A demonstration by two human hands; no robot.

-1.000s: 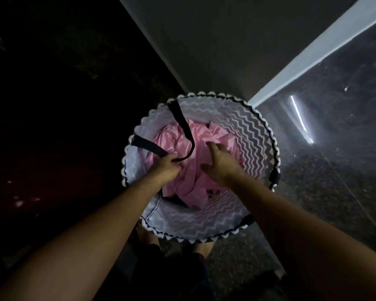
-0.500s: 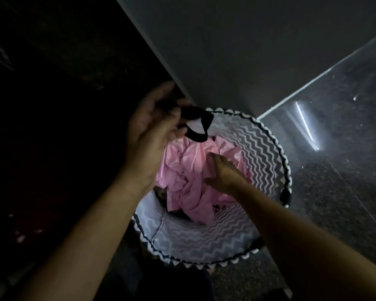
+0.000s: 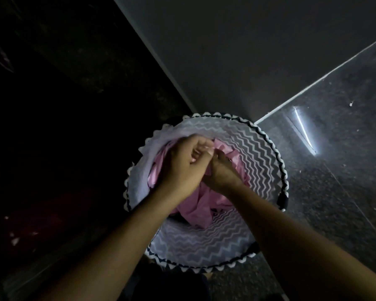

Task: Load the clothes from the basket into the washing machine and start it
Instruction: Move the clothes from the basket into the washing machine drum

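- The pink cloth (image 3: 195, 209) lies in the basket (image 3: 267, 148).
- The left hand (image 3: 182, 168) and right hand (image 3: 223, 172) curl their fingers (image 3: 197, 151) into it.
- It looks soft and light, so grab 1 big bunch.

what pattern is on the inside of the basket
Grey and white zigzag on the basket lining, seen in the head view.

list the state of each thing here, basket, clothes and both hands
basket: upright, open at the top, clothes inside
pink clothes: crumpled in the basket, not yet lifted out
left hand: down in the basket, fingers curled over the clothes, grip unclear
right hand: down in the basket, fingers gripping the pink clothes
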